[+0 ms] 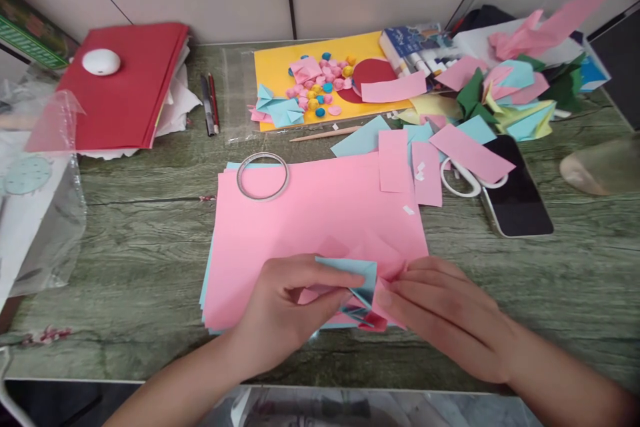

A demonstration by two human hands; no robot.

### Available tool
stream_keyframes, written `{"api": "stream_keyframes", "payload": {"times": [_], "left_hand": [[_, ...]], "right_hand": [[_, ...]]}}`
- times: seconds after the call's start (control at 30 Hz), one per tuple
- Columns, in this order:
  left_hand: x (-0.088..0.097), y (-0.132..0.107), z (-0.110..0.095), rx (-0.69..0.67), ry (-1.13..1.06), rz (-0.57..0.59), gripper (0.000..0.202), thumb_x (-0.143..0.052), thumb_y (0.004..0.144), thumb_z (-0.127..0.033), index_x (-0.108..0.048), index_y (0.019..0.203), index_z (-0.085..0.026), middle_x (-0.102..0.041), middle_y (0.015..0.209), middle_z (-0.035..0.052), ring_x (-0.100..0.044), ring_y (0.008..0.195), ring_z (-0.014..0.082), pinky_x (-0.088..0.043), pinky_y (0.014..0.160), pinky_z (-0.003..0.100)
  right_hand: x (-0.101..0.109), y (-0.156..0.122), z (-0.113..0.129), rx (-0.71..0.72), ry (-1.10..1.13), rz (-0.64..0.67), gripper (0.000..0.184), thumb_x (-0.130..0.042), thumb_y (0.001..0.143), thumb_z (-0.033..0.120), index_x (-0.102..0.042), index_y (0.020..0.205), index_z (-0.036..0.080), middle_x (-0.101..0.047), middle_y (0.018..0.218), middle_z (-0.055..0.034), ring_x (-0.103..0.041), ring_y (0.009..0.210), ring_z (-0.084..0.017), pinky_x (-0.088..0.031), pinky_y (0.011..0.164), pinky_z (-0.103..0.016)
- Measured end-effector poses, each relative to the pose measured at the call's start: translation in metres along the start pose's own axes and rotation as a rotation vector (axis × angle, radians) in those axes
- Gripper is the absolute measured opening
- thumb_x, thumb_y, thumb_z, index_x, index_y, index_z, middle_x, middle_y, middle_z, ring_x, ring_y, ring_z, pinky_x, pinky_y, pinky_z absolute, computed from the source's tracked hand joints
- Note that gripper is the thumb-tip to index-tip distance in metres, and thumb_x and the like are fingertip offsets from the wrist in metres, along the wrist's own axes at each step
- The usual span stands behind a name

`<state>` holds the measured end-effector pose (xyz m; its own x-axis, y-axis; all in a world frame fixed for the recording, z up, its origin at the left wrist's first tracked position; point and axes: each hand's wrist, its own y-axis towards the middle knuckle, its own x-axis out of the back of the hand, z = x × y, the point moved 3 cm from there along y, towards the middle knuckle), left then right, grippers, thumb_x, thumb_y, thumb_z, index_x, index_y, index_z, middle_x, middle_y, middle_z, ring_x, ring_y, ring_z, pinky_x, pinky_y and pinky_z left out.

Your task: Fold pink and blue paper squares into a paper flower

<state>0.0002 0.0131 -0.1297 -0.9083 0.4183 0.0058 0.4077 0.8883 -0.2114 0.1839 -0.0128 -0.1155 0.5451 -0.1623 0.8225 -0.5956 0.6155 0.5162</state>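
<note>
My left hand (295, 300) pinches a folded light-blue paper piece (369, 271) between thumb and fingers. Pink paper folds (383, 300) join the blue piece on its right side, and my right hand (450, 313) is closed on them with the fingers pressed together. Both hands are over the front part of a pink paper stack (300, 213), with light-blue sheets showing at its edges. A roll of tape (263, 175) lies on the stack's far left corner. Two small pink strips (393, 160) lie near its far right corner.
White-handled scissors (460, 179) and a phone (520, 190) lie to the right. Farther back are a yellow sheet (273, 67) with small paper balls, markers (420, 65) and folded paper pieces (525, 97). Red folders (125, 100) bearing a white oval object (101, 62) are at left.
</note>
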Motion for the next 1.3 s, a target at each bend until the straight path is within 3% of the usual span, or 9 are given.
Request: {"api": "stream_keyframes", "payload": {"times": [0.13, 0.37, 0.6, 0.73, 0.83, 0.93, 1.07, 1.2, 1.3], "left_hand": [[0.001, 0.0, -0.001, -0.076, 0.089, 0.004, 0.022, -0.065, 0.072, -0.01, -0.073, 0.089, -0.021, -0.072, 0.078, 0.0059, -0.065, 0.072, 0.0163, -0.051, 0.063, 0.025], [0.002, 0.001, -0.009, -0.151, 0.143, 0.042, 0.019, -0.063, 0.072, -0.006, -0.073, 0.085, -0.017, -0.071, 0.078, 0.0067, -0.065, 0.07, 0.014, -0.051, 0.062, 0.023], [0.001, 0.002, -0.008, -0.174, 0.172, 0.035, 0.022, -0.063, 0.073, -0.007, -0.072, 0.089, -0.019, -0.069, 0.084, 0.0069, -0.064, 0.076, 0.0141, -0.052, 0.065, 0.023], [0.002, 0.0, -0.007, -0.176, 0.187, 0.005, 0.024, -0.062, 0.073, -0.007, -0.072, 0.09, -0.021, -0.063, 0.109, 0.0087, -0.062, 0.09, 0.0162, -0.053, 0.069, 0.023], [0.003, 0.0, -0.005, -0.094, 0.166, -0.028, 0.021, -0.064, 0.073, -0.01, -0.073, 0.085, -0.023, -0.05, 0.13, 0.0069, -0.062, 0.08, 0.0127, -0.053, 0.065, 0.023], [0.003, 0.002, -0.003, 0.025, 0.083, -0.019, 0.018, -0.066, 0.071, -0.012, -0.074, 0.082, -0.024, -0.044, 0.138, 0.0049, -0.063, 0.075, 0.0123, -0.054, 0.064, 0.025], [0.003, 0.005, 0.0, 0.15, -0.042, 0.0, 0.017, -0.069, 0.069, -0.014, -0.075, 0.078, -0.026, -0.048, 0.135, 0.0023, -0.065, 0.086, 0.0162, -0.056, 0.067, 0.023], [0.004, 0.006, 0.003, 0.175, -0.12, -0.026, 0.025, -0.072, 0.066, -0.012, -0.074, 0.08, -0.032, -0.062, 0.116, -0.001, -0.058, 0.107, 0.0171, -0.054, 0.075, 0.017], [0.003, 0.006, 0.006, 0.17, -0.076, 0.006, 0.022, -0.072, 0.067, -0.015, -0.074, 0.082, -0.03, -0.069, 0.095, 0.0011, -0.061, 0.096, 0.0156, -0.053, 0.074, 0.019]], "right_hand": [[-0.004, -0.002, -0.004, 0.083, 0.126, -0.219, 0.03, -0.035, 0.091, 0.01, -0.063, 0.087, 0.018, -0.063, 0.079, -0.0017, -0.06, 0.079, -0.011, -0.05, 0.076, -0.024], [-0.008, -0.002, -0.009, -0.024, 0.326, -0.106, 0.024, -0.038, 0.09, 0.013, -0.06, 0.099, 0.019, -0.066, 0.083, -0.0019, -0.062, 0.085, -0.011, -0.051, 0.076, -0.025], [-0.005, 0.008, -0.012, -0.114, 0.48, -0.09, 0.02, -0.051, 0.085, 0.008, -0.059, 0.102, 0.016, -0.066, 0.079, -0.0028, -0.063, 0.082, -0.013, -0.052, 0.074, -0.025], [-0.003, 0.013, -0.014, -0.172, 0.543, -0.058, 0.02, -0.055, 0.082, 0.006, -0.058, 0.1, 0.015, -0.066, 0.077, -0.003, -0.063, 0.076, -0.012, -0.052, 0.069, -0.025], [-0.004, 0.01, -0.014, -0.149, 0.545, -0.047, 0.018, -0.051, 0.084, 0.007, -0.058, 0.099, 0.014, -0.066, 0.077, -0.0042, -0.062, 0.078, -0.013, -0.052, 0.07, -0.027], [-0.006, 0.009, -0.013, -0.129, 0.518, -0.029, 0.016, -0.051, 0.085, 0.008, -0.058, 0.098, 0.014, -0.066, 0.077, -0.0044, -0.062, 0.08, -0.013, -0.051, 0.071, -0.027], [-0.003, 0.013, -0.014, -0.107, 0.448, -0.053, 0.016, -0.051, 0.085, 0.01, -0.06, 0.097, 0.017, -0.067, 0.078, -0.0041, -0.062, 0.079, -0.013, -0.05, 0.07, -0.027], [-0.001, 0.017, -0.015, -0.093, 0.439, -0.051, 0.017, -0.049, 0.087, 0.011, -0.061, 0.097, 0.017, -0.067, 0.077, -0.0045, -0.063, 0.079, -0.013, -0.051, 0.071, -0.027], [-0.002, 0.017, -0.016, -0.123, 0.463, -0.074, 0.016, -0.047, 0.088, 0.014, -0.061, 0.096, 0.017, -0.067, 0.077, -0.0044, -0.063, 0.078, -0.013, -0.052, 0.069, -0.027]]}}
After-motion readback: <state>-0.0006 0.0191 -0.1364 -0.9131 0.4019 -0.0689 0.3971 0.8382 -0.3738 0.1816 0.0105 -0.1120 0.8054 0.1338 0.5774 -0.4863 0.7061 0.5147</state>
